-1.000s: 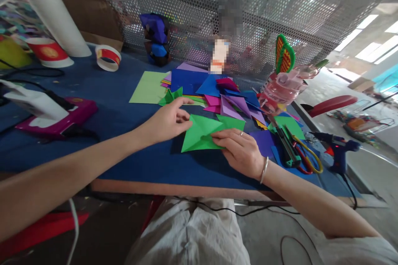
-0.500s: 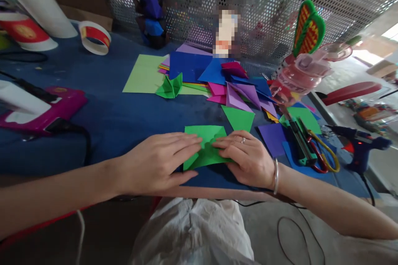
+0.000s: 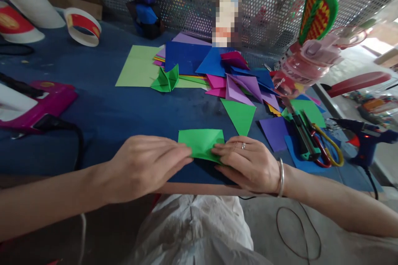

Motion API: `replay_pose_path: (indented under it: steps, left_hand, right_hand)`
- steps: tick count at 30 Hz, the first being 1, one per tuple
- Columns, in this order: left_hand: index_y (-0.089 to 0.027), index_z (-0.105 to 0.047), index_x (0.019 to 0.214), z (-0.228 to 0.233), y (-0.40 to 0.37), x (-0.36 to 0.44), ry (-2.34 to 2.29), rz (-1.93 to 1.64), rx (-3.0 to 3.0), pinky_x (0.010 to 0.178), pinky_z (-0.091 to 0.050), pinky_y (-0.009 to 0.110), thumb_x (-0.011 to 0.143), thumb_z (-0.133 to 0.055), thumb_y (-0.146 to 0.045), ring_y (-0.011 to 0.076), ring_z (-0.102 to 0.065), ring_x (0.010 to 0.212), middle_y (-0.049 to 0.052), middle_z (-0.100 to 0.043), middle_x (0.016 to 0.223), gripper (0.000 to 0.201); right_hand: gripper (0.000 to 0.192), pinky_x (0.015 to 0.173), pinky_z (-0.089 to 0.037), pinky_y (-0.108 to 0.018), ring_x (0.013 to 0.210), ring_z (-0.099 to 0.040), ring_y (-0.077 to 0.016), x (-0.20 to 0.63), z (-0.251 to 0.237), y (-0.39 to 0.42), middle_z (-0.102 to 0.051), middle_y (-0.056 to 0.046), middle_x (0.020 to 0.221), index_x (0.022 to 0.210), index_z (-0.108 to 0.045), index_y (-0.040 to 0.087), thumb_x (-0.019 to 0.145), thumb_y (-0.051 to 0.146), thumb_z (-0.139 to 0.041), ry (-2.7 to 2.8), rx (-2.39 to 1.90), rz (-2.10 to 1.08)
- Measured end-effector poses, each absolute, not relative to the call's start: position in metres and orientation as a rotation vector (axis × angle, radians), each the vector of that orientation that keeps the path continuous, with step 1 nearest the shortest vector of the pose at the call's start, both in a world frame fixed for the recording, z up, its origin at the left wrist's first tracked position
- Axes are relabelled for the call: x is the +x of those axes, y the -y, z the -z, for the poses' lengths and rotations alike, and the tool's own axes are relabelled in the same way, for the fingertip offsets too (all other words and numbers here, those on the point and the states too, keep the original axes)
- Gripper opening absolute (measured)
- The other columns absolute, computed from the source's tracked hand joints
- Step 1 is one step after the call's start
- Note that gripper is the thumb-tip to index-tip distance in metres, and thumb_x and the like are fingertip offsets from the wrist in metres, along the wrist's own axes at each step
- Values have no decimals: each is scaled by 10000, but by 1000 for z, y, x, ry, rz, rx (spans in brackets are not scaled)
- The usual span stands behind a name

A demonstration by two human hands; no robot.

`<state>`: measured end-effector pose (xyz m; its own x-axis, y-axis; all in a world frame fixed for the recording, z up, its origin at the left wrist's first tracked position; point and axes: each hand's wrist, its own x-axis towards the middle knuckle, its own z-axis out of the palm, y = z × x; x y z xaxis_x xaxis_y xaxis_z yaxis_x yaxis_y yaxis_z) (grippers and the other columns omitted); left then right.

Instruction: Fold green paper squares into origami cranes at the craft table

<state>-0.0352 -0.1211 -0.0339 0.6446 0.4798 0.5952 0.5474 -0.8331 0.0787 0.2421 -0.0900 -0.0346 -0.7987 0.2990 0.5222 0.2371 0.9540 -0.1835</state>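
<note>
A green sheet of paper [image 3: 202, 143], folded over into a narrow rectangle, lies near the table's front edge. My left hand [image 3: 149, 165] is closed on its left end, with the fingers pressed together. At the other end, my right hand [image 3: 245, 159], wearing a ring and a bangle, grips the paper between thumb and fingers. Just beyond that hand lies a loose green paper piece [image 3: 240, 114]. Farther back sits a folded green paper shape [image 3: 166, 79], in front of a light green sheet [image 3: 133, 66]. The undersides of the paper and both thumbs are partly hidden.
Coloured papers [image 3: 186, 56] are heaped at the back. On the right are a cutter [image 3: 304, 136], scissors [image 3: 331, 149], a hot glue gun [image 3: 363, 132] and a pink bottle [image 3: 306, 66]. To the left stand a magenta device [image 3: 62, 95] with a cable and a paper ring [image 3: 82, 27].
The green paper's near edge has been folded up, leaving a narrower strip. My left hand has turned and closed at its left end. The view has shifted slightly.
</note>
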Motion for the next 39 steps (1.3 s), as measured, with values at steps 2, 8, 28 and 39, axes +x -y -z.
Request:
replay_pose_path:
  steps: [2,8,28,39]
  left_hand:
    - [-207,-731,994,34,119,-34,1180,1026,-2757,570,-510,242,1017,-592,-256,137,-706,570,-14,-768,727,149]
    - [-229,-702,967,26,112,-26,1818,1139,-2743,483,-375,227,992,-577,-404,90,-487,429,-76,-665,587,217]
    - [-171,-671,1080,32,88,-21,1478,575,-2742,722,-498,364,1021,-530,-446,268,-688,946,68,-702,1033,314]
    - [-212,-740,968,4,63,-14,2016,859,-3138,704,-485,300,771,-770,-544,214,-686,849,22,-749,946,387]
  right_hand:
    - [114,800,-597,-307,829,-775,-174,241,34,91,-812,-81,931,977,-650,168,1030,260,-607,2474,-521,-237]
    - [129,539,-435,-223,553,-587,-94,230,30,85,-650,57,653,1004,-674,198,975,322,-690,2204,-1051,-538]
    - [216,841,-540,-421,1079,-622,-282,221,31,71,-636,-119,1164,1132,-610,179,1008,355,-618,2538,-1176,-330]
    - [176,615,-410,-243,650,-543,-110,220,29,66,-630,39,764,868,-559,225,906,311,-708,2106,-1042,-740]
